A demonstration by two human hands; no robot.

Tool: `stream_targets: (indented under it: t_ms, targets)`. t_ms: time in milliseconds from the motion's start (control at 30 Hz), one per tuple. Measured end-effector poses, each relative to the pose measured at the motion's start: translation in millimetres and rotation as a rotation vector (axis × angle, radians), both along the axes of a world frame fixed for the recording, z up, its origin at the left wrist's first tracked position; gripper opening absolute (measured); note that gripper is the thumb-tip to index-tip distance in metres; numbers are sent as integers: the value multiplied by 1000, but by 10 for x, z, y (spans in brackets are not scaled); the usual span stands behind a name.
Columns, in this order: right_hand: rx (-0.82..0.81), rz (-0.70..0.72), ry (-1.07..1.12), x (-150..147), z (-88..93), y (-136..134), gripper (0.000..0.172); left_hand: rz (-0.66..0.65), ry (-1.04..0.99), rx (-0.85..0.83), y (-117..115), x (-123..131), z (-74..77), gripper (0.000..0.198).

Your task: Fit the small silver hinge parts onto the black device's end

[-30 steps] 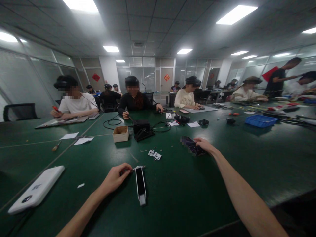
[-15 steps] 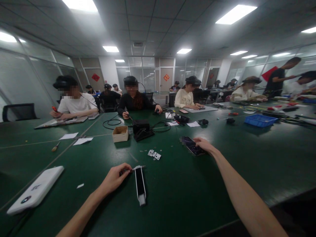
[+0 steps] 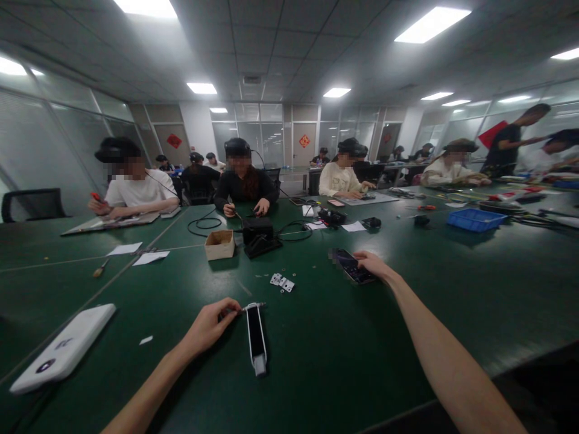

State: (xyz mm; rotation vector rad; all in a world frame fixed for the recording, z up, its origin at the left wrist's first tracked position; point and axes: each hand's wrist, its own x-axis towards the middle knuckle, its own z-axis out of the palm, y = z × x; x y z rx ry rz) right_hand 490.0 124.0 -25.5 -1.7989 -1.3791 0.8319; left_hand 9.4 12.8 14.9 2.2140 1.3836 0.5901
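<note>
My left hand (image 3: 220, 319) rests on the green table, its thumb and fingertips pinched on a small metal end at the top of a long white-framed device (image 3: 256, 337) with a dark inner strip. To the right, my right hand (image 3: 371, 265) lies over a dark phone (image 3: 354, 269), fingers on its screen; whether it grips the edge cannot be made out. Between the hands, small white metal plates (image 3: 283, 283) lie with several tiny rings around them.
A white power bank (image 3: 63, 349) lies at the left. Beyond are a cardboard box (image 3: 219, 245), a black stand (image 3: 261, 238), cables, papers, a brush (image 3: 100, 269) and a blue tray (image 3: 476, 220). Several people sit across the table.
My hands have hardly moved. Across the table, the person in black has drawn one hand inward, and the person in cream has raised a hand.
</note>
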Motion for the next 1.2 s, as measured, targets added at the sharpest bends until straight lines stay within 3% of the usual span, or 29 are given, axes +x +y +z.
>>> stream_targets:
  t_ms: [567,667,767,867,967,1067,1200]
  targets:
    - [79,-60,-110,-22,-10,-12,51,2,8,-1,9,-17,-14,25]
    - [155,-155,-172,-127,46,-62,54,-2,-5,4,19,-16,-27,23]
    - [392,-263,-339,-425,152,-135,52,-3,-3,17,22,-19,-45,21]
    - [627,-92,-504,-968,244,-284,38,-10,-10,30,6,-25,-46,19]
    - [758,273,-548,-1635,258,-551,30,-28,-41,21,-5,-36,-52,20]
    - [761,599,-572,-2183,214,-833,28,-30,-54,35,7,-55,-91,18]
    - [699,736,-591,-2485,149,-973,23,-38,-56,43,34,-77,-148,16]
